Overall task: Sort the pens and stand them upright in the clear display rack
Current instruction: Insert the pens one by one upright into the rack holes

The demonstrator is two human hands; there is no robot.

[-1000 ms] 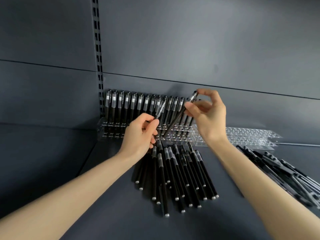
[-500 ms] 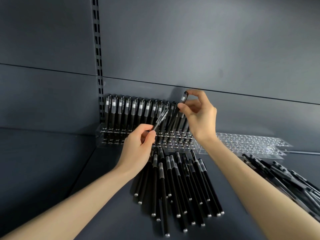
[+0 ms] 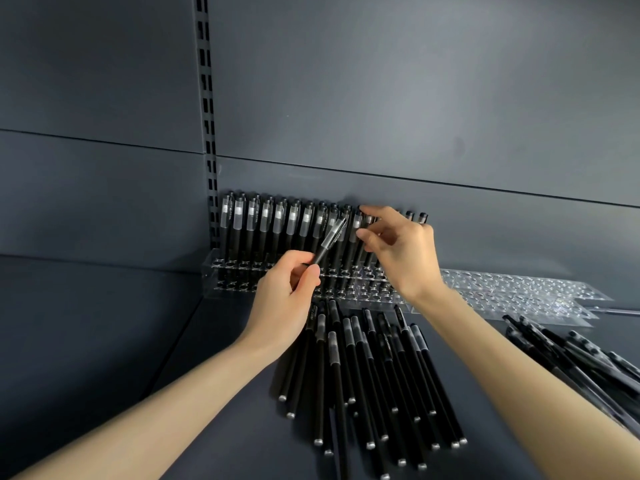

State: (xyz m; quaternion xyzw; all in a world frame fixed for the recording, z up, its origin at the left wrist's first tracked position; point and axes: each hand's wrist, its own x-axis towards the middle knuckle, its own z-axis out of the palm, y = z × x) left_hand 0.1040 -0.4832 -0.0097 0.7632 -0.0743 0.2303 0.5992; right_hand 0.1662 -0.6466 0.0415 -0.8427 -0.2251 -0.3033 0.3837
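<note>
At the far left, the clear display rack (image 3: 227, 289) stood against the back panel at the rear of the shelf (image 3: 242, 455). Its back holes were filled by a row of standing pens (image 3: 266, 226), caps up.

The left hand (image 3: 287, 303) hovered just in front of the rack with its fingers curled. Its thumb and forefinger pinched the lower barrel of a tilted pen (image 3: 332, 239), whose clear cap leaned up and to the right across the row.

Next along, the right hand (image 3: 403, 254) reached to the tops of the row. Its thumb and forefinger were closed on the cap of a seated pen (image 3: 356, 224), and the other fingers were loosely curled behind.

The step looked like settling that pen in its hole. Doing it well meant pressing straight down along the barrel until the pen stood level with its neighbours, without knocking them. The right hand should then let go before the tilted pen was brought to the next free hole.

Below both hands, loose pens (image 3: 377, 375) lay on the shelf. Further right lay a spare empty rack (image 3: 519, 289) and a second heap of pens (image 3: 581, 362).
</note>
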